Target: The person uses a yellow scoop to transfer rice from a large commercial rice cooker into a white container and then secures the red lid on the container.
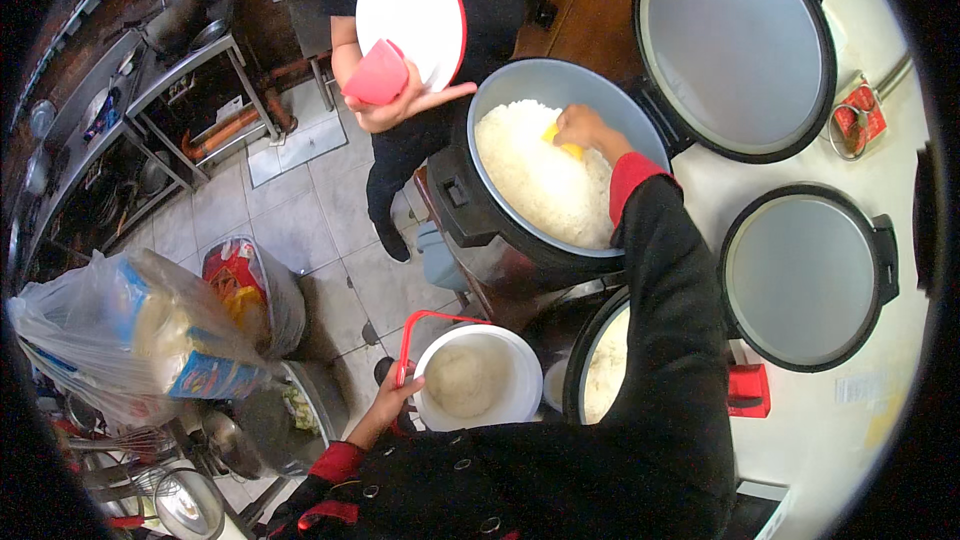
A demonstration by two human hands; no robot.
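Note:
Cooked white rice fills much of a large rice cooker pot, whose lid stands raised. My right hand reaches into it, gripping a yellow scoop that is partly sunk in the rice. Lower down, my left hand holds a white bucket by its red handle and rim. Whitish contents, seemingly rice, lie at the bucket's bottom. My right sleeve partly covers a second open rice cooker with rice inside.
Across from me, a person's hand holds a pink cup-like item and a white lid with a red rim. Two raised cooker lids stand at right. A plastic-bagged package, a bin and metal shelving are at left.

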